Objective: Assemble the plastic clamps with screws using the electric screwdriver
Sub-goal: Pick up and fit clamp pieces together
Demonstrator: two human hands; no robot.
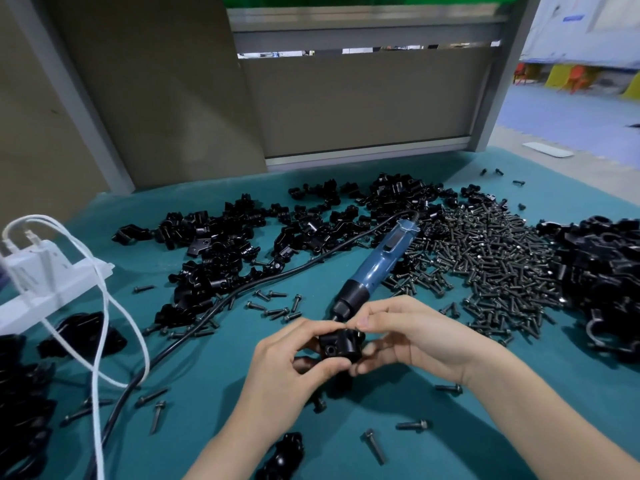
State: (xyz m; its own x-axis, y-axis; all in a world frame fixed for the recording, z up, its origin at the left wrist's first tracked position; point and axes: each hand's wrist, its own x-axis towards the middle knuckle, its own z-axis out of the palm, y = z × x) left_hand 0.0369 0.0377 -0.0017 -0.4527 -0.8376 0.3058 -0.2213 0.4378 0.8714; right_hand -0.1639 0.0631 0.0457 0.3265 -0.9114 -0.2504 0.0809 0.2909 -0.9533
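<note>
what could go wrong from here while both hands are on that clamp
1. Both the left hand and the right hand grip the clamp while the electric screwdriver lies behind them, so freeing a hand to fetch it may let the clamp shift.
2. The loose screws near the forearms could be swept away.
3. The black cable crosses the mat and might snag when the tool is lifted.

The electric screwdriver (375, 261) has its bit hidden behind the right hand (412, 337). That hand and the left hand (287, 368) cover much of the clamp (341, 346); the picture's edge crops the power strip (52, 271).
</note>
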